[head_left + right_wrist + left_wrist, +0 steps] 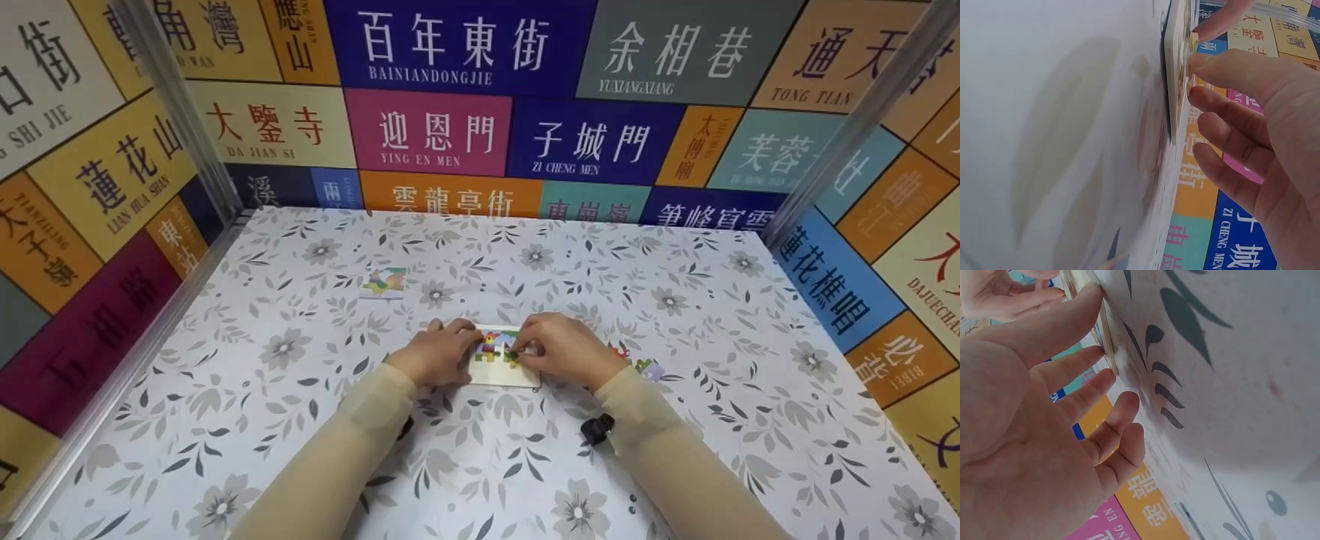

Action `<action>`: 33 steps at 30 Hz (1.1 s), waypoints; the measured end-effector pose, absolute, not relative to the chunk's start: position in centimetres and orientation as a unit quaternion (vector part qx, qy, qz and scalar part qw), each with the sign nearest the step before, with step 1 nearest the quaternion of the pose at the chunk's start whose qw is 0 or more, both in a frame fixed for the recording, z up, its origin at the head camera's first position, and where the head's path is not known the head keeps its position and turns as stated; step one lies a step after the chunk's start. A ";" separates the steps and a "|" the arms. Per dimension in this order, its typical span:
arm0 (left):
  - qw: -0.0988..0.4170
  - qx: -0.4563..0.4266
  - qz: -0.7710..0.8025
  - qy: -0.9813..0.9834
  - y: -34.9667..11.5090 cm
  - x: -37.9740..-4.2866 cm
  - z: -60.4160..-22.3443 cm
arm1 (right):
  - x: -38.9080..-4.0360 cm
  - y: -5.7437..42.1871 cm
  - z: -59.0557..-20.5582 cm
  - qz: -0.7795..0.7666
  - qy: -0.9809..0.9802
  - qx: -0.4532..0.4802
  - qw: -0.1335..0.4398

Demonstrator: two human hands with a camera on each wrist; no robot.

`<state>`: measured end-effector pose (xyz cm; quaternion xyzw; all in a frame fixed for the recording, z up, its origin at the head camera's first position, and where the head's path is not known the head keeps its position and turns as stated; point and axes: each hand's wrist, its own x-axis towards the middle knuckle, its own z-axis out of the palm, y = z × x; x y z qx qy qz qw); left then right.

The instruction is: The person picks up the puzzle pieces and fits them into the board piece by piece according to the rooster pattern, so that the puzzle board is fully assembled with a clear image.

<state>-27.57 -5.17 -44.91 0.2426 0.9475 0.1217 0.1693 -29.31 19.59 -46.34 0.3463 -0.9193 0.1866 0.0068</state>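
A small jigsaw puzzle board (502, 375) lies flat on the table between both hands, with colourful pieces in its far part and a bare pale near part. My left hand (437, 352) holds the board's left side. In the left wrist view, the thumb and two fingertips sit along the board's edge, while the other two fingers curl beside it. Over the right part of the board, my right hand (566, 349) pinches a small puzzle piece (1194, 40) between thumb and index finger. Fingers partly hide that piece.
Loose puzzle pieces (649, 370) lie just right of the right hand. A square colourful picture card (386, 281) rests farther back on the left. The flower-patterned tabletop (300, 420) is bordered by walls of coloured signs (435, 131).
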 end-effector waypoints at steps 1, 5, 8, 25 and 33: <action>0.167 0.243 0.121 0.948 -5.2 -27.6 -44.9 | -29.4 19.4 -46.3 0.184 -0.918 0.350 0.011; 0.163 0.246 0.126 0.947 -5.2 -27.5 -44.7 | -29.5 18.8 -46.5 0.172 -0.920 0.353 0.016; 0.163 0.249 0.135 0.945 -5.2 -27.5 -44.8 | -29.5 18.6 -46.6 0.165 -0.923 0.348 0.014; 0.168 0.244 0.138 0.945 -5.3 -27.5 -44.9 | -29.5 18.0 -46.8 0.161 -0.918 0.361 0.018; 0.148 0.258 0.137 0.945 -5.5 -27.4 -45.1 | -29.5 18.1 -46.9 0.158 -0.913 0.374 0.027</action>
